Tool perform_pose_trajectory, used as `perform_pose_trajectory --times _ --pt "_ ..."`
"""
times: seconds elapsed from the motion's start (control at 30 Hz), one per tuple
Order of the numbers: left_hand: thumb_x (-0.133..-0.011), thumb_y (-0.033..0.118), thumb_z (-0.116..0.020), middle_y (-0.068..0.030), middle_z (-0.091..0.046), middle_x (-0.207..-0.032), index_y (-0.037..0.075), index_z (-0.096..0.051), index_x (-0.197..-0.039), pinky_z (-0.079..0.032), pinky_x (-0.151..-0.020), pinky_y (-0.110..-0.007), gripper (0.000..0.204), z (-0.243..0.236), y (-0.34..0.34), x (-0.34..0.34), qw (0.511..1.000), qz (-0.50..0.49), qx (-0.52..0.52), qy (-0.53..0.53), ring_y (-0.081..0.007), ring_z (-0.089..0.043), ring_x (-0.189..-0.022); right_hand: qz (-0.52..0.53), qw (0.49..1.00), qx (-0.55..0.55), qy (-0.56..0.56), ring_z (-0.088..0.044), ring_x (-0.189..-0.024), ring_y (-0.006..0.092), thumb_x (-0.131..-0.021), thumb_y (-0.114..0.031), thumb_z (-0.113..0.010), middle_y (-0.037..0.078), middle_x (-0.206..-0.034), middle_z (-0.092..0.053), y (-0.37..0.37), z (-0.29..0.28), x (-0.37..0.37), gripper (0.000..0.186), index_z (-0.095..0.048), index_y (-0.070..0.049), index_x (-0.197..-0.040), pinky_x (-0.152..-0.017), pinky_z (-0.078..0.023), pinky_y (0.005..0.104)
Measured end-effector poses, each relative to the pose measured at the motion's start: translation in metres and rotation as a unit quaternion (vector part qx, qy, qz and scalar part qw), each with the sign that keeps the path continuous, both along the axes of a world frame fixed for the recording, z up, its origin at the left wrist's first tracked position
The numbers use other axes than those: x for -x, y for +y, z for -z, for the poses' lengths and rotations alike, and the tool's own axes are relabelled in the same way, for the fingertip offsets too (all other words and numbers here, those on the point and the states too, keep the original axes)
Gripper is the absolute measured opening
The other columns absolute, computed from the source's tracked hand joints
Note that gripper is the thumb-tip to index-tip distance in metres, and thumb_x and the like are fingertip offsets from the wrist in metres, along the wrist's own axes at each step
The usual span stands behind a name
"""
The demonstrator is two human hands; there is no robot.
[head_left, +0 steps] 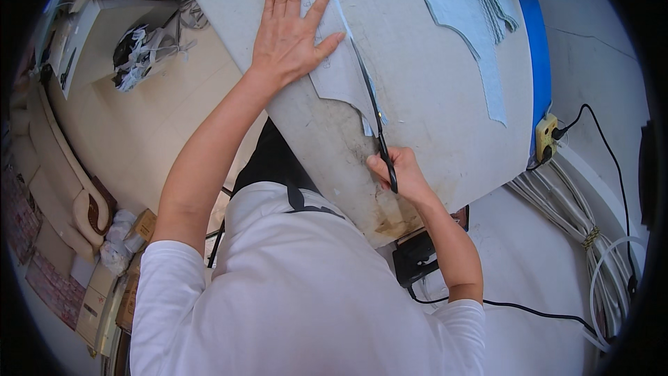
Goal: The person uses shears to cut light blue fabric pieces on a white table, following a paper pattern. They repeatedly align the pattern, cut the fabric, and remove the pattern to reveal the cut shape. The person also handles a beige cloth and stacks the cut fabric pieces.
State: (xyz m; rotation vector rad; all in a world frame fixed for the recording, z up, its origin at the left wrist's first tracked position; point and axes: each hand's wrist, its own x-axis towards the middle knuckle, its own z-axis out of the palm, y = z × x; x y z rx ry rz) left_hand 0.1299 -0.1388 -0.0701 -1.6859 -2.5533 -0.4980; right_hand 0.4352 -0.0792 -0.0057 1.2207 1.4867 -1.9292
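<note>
My left hand (pixel 292 28) lies flat, fingers spread, on a pale grey fabric piece (pixel 341 73) spread over a worn white worktable (pixel 431 97). My right hand (pixel 400 174) grips the handles of long black scissors (pixel 372 108) at the table's near edge. The blades point away from me along the right edge of the fabric piece, next to my left thumb.
More grey cut fabric strips (pixel 473 28) lie farther right on the table, beside a blue edge (pixel 537 56). A yellow power strip (pixel 546 136), black cables and bundled white tubes (pixel 591 230) are on the floor to the right. Boxes and clutter (pixel 132 56) stand at left.
</note>
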Motion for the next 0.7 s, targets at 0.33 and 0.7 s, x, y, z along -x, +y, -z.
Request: perform_pose_trajectory --times 0.33,0.7 --pt "-0.092 0.054 -0.056 -0.029 -0.028 -0.155 0.016 -0.041 -0.152 -0.018 -0.12 -0.054 0.072 -0.004 0.0 0.0 1.0 0.001 0.0 -0.002 -0.047 -0.025 -0.144 0.029 0.999 -0.029 -0.024 -0.047 -0.045 0.0065 -0.086 -0.041 -0.078 -0.002 -0.052 -0.051 0.002 -0.001 0.02 0.046 -0.059 -0.006 -0.064 -0.043 -0.036 0.0259" --pt "-0.093 0.054 -0.055 -0.0293 -0.027 -0.156 0.017 -0.04 -0.152 -0.017 -0.12 -0.053 0.072 -0.004 0.0 0.0 1.0 0.0 -0.002 -0.015 -0.0465 -0.023 -0.145 -0.018 0.999 -0.042 -0.007 -0.049 -0.046 0.0071 -0.087 -0.049 -0.074 -0.001 -0.053 -0.052 0.005 -0.002 0.021 0.051 -0.055 -0.007 -0.064 -0.044 -0.036 0.0248"
